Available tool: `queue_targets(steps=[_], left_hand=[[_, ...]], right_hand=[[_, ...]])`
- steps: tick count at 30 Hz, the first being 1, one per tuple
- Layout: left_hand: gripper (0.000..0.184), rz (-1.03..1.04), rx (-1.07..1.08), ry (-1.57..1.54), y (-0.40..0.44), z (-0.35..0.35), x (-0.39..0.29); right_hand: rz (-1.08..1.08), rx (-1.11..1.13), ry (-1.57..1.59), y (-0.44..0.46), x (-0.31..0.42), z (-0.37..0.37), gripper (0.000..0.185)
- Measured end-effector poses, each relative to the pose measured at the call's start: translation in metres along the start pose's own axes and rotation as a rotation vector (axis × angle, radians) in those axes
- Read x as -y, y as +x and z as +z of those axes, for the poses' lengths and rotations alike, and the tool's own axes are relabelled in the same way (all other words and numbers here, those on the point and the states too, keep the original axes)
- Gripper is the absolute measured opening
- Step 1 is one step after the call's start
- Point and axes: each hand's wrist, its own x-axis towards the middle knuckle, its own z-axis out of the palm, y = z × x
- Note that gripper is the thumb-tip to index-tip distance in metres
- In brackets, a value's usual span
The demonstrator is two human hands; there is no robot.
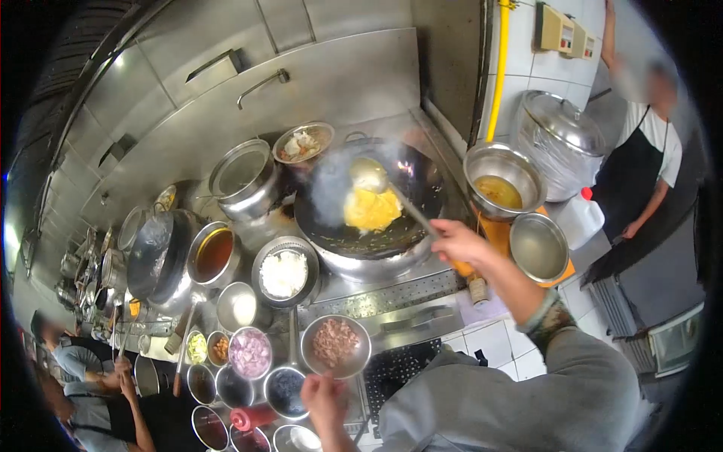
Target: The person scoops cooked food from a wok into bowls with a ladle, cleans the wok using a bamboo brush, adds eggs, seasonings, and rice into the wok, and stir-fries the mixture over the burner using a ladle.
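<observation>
My right hand (461, 247) is closed round the handle of a metal ladle (370, 176), whose bowl is over the wok (320, 218). Yellow egg (374, 211) lies in a soft sheet inside the wok, just below the ladle's bowl, with steam rising beside it. My left hand (325, 401) is low in front of me, fingers curled, by the near rim of a steel bowl of chopped meat (336, 345). Whether it touches that bowl or holds anything is not clear. A strainer of white food (283, 273) sits left of the wok.
Several small bowls, one with chopped onion (249, 352), and a red squeeze bottle (253, 416) crowd the left. Behind is a lidded pot (245, 177). Right of the wok are a bowl of yellow liquid (504, 177) and a white jug (581, 218). A person (640, 162) stands at right; others work at left.
</observation>
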Motion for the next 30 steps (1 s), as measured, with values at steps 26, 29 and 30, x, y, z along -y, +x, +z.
queue_targets(steps=[26,29,30], left_hand=[[0.019,-0.009,-0.059,-0.068,-0.003,-0.017,-0.020],[0.019,-0.017,-0.051,-0.120,0.004,-0.019,-0.022],[0.018,-0.036,-0.031,-0.108,0.004,-0.021,-0.020]], right_hand=[[0.174,0.159,0.121,-0.069,0.037,-0.014,0.060],[0.134,0.118,-0.035,-0.067,0.038,-0.031,0.064],[0.087,0.075,-0.113,-0.063,0.026,-0.031,0.061]])
